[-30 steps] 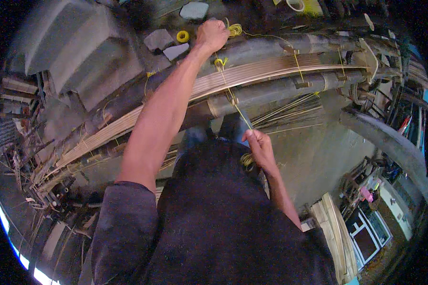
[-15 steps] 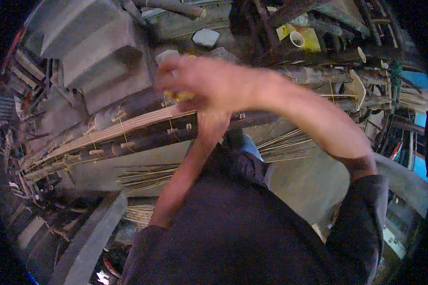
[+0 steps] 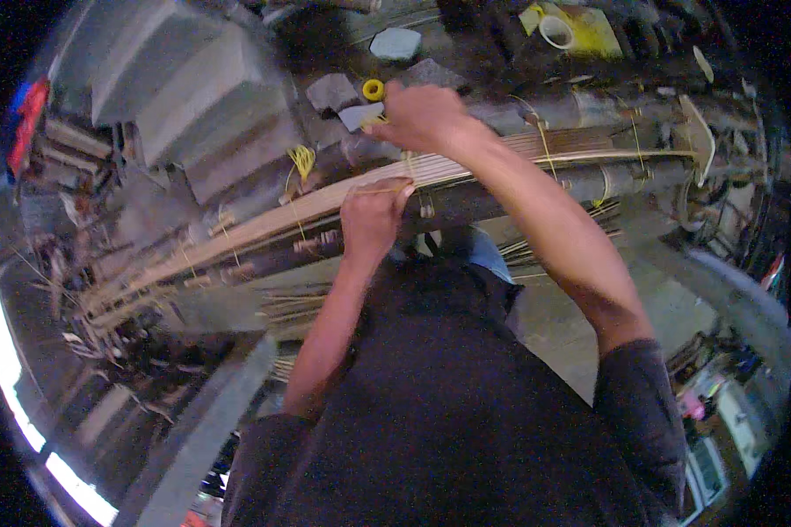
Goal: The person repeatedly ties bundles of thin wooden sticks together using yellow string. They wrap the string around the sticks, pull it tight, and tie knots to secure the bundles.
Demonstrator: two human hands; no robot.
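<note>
Both hands have dropped back onto the work since half a second ago, when a forearm swept across the whole view. Now the bundle of pale cane strips [image 3: 466, 167] lies long and slanting across the middle of the view, and the left hand [image 3: 373, 218] is clamped on top of it, fingers curled over the strips and a yellow cord [image 3: 387, 188]. Just above the bundle, the right hand [image 3: 422, 114] is closed tight, pinching the cord's upper end, the two hands close but not touching.

How far along? Toward the right of the bundle several yellow ties [image 3: 545, 140] already ring it, and more show down its left stretch; the wrap under the left hand looks like the one in progress, not yet knotted as far as can be judged.

Right behind the bundle sit a yellow spool [image 3: 373, 89] and grey stones [image 3: 332, 90]. Under the bundle runs a dark pipe frame [image 3: 589, 183], with loose strips [image 3: 299, 307] scattered below it. Beyond the bundle's upper left, grey concrete steps [image 3: 176, 97] crowd in, so elbow room is mostly on the near side, over the bare floor [image 3: 562, 307].
</note>
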